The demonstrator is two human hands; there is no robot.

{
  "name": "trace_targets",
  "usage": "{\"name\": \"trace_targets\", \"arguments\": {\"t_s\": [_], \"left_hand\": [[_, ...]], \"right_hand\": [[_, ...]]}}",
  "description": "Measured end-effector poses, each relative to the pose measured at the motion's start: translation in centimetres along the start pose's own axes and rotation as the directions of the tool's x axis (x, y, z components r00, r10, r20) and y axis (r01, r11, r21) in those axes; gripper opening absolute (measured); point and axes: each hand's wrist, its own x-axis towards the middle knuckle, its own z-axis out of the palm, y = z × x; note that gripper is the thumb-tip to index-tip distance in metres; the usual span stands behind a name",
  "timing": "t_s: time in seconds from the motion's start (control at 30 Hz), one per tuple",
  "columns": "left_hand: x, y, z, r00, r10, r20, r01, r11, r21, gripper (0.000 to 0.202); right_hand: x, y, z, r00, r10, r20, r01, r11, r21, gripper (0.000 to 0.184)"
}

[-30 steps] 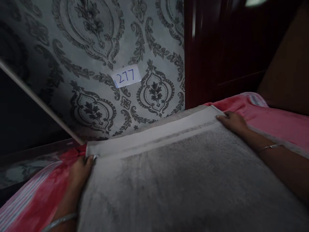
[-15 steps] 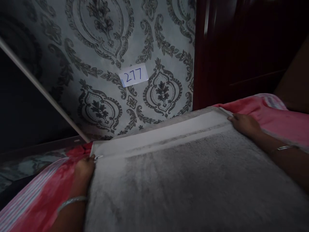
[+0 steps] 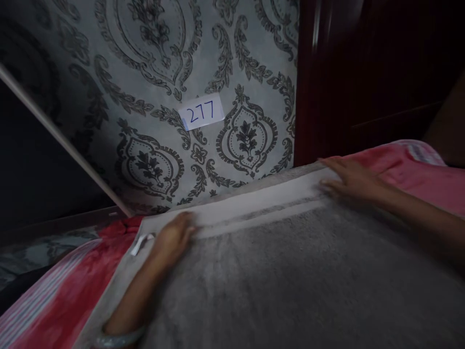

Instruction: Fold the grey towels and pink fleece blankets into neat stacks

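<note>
A grey towel [image 3: 283, 276] with a pale woven band along its far edge lies spread over a pink and red bedcover [image 3: 54, 295]. My left hand [image 3: 174, 237] rests flat on the towel near its far left corner, fingers stretched toward the band. My right hand [image 3: 350, 182] lies flat on the far right end of the band, fingers apart. Neither hand holds anything. A small white label tag [image 3: 140, 243] sticks out at the towel's left corner. Bangles show on my left wrist.
A wall with grey damask wallpaper [image 3: 152, 97] rises behind the bed, bearing a paper note reading 277 [image 3: 201, 112]. A dark red wooden wardrobe [image 3: 363, 72] stands at the right. A pale slanted rail [image 3: 65, 145] crosses at the left beside a dark opening.
Both hands have let go of the towel's far corners and slid inward onto its top, now lying flat. The view has shifted slightly left.
</note>
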Motion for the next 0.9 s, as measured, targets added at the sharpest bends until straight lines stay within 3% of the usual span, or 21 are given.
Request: {"name": "trace_targets", "arguments": {"t_s": [0.03, 0.07, 0.1, 0.13, 0.17, 0.2, 0.23, 0.3, 0.37, 0.43, 0.47, 0.57, 0.63, 0.73, 0.9], "left_hand": [[-0.4, 2.7, 0.4, 0.979, 0.191, 0.072, -0.187, 0.981, -0.059, 0.055], [-0.9, 5.1, 0.9, 0.924, 0.359, 0.130, -0.345, 0.931, -0.119, 0.057], [-1.4, 7.0, 1.5, 0.848, 0.496, 0.184, -0.467, 0.865, -0.180, 0.060], [-1.8, 8.3, 2.2, 0.778, 0.584, 0.230, -0.539, 0.809, -0.232, 0.062], [-1.9, 8.7, 2.9, 0.750, 0.610, 0.257, -0.555, 0.791, -0.258, 0.063], [-1.8, 8.3, 3.4, 0.760, 0.588, 0.277, -0.532, 0.808, -0.254, 0.063], [-1.5, 7.1, 3.9, 0.803, 0.522, 0.288, -0.473, 0.852, -0.225, 0.062], [-0.2, 3.1, 4.2, 0.907, 0.297, 0.298, -0.276, 0.955, -0.111, 0.060], [0.9, -1.9, 4.0, 0.952, 0.026, 0.306, -0.032, 0.999, 0.015, 0.058], [1.4, -6.7, 3.9, 0.938, -0.174, 0.299, 0.156, 0.984, 0.082, 0.060], [1.4, -8.7, 3.9, 0.922, -0.268, 0.279, 0.249, 0.963, 0.104, 0.061], [0.9, -12.4, 5.0, 0.889, -0.409, 0.205, 0.396, 0.912, 0.103, 0.064], [0.6, -13.2, 5.9, 0.896, -0.416, 0.157, 0.406, 0.909, 0.092, 0.066], [0.6, -12.8, 6.2, 0.920, -0.375, 0.114, 0.369, 0.927, 0.068, 0.068], [0.3, -9.6, 2.4, 0.904, -0.376, 0.203, 0.366, 0.927, 0.087, 0.070]], "right_hand": [[-1.2, -2.6, 0.3, 0.977, -0.213, 0.025, 0.210, 0.973, 0.090, 0.071], [-2.5, -5.1, 0.9, 0.922, -0.385, 0.039, 0.373, 0.910, 0.179, 0.071], [-3.9, -7.4, 1.7, 0.837, -0.540, 0.090, 0.504, 0.824, 0.260, 0.071], [-5.0, -9.2, 2.7, 0.721, -0.672, 0.168, 0.599, 0.727, 0.336, 0.070], [-5.7, -10.4, 3.7, 0.651, -0.730, 0.210, 0.631, 0.673, 0.386, 0.069], [-6.0, -10.8, 4.6, 0.608, -0.753, 0.252, 0.636, 0.652, 0.413, 0.068], [-5.7, -10.4, 5.3, 0.627, -0.730, 0.271, 0.611, 0.677, 0.410, 0.065], [-4.0, -7.8, 5.9, 0.746, -0.597, 0.295, 0.505, 0.796, 0.333, 0.059], [-1.6, -3.5, 5.7, 0.874, -0.363, 0.323, 0.317, 0.930, 0.186, 0.055], [0.3, 0.9, 5.1, 0.941, -0.090, 0.327, 0.079, 0.996, 0.049, 0.054], [0.8, 2.7, 4.8, 0.950, -0.003, 0.313, -0.002, 1.000, 0.016, 0.053], [1.1, 5.9, 4.6, 0.953, 0.094, 0.289, -0.092, 0.996, -0.018, 0.051], [0.7, 6.3, 4.9, 0.954, 0.096, 0.284, -0.093, 0.995, -0.024, 0.051], [0.4, 5.6, 4.9, 0.949, 0.112, 0.295, -0.107, 0.994, -0.033, 0.052], [0.0, 2.9, 2.6, 0.905, 0.211, 0.370, -0.217, 0.976, -0.024, 0.056]]}}
